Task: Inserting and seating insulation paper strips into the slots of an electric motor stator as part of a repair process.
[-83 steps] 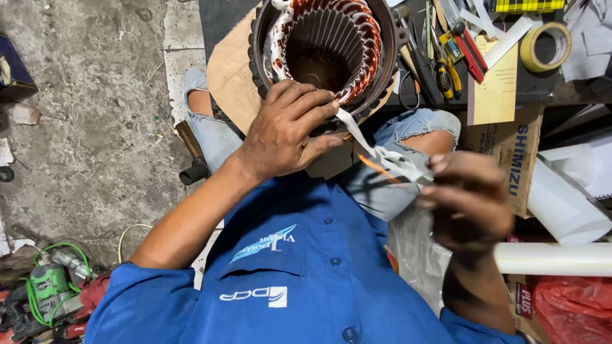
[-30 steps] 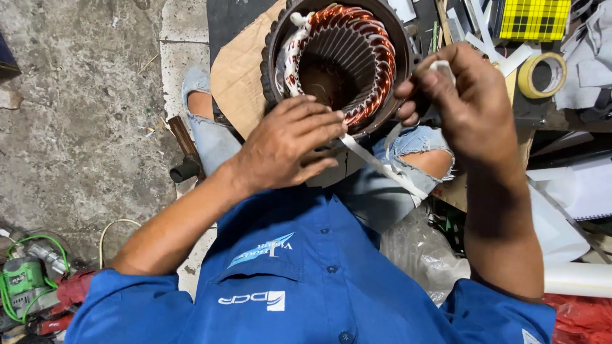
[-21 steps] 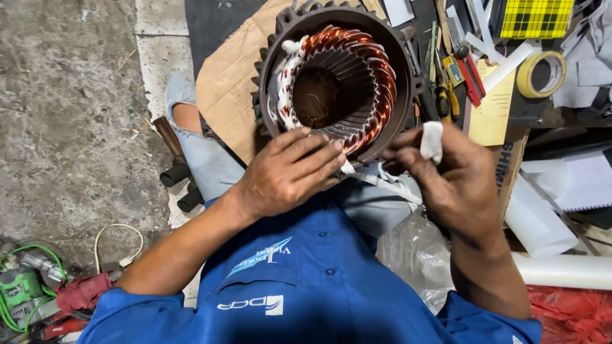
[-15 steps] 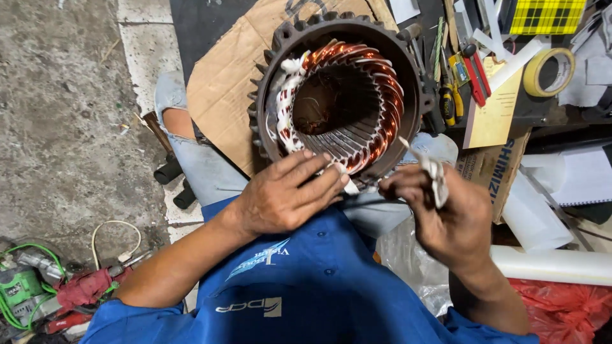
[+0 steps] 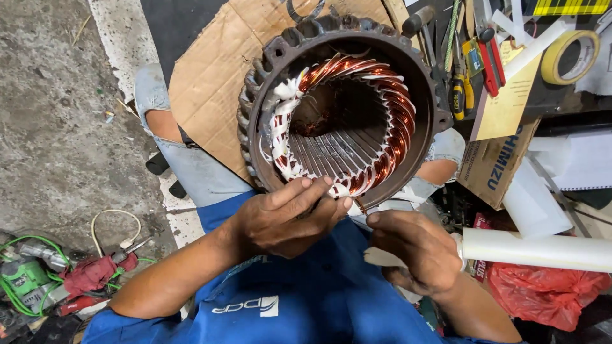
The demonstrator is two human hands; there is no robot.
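Two hands at stator (image 5: 338,102) near rim, left hand (image 5: 287,213) grip touching windings

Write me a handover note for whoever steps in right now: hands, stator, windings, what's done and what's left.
Left hand: fingers on the near rim of the stator, pressing at the white insulation there.
Right hand: closed around a white strip, fingertip beside the left.
Stator: stands open end up on cardboard, between the knees.
Done: copper windings sit in the slots all round, white insulation between the coils.
Left: the near-rim spot both hands work on.
Tape roll and screwdrivers lie at the far right.
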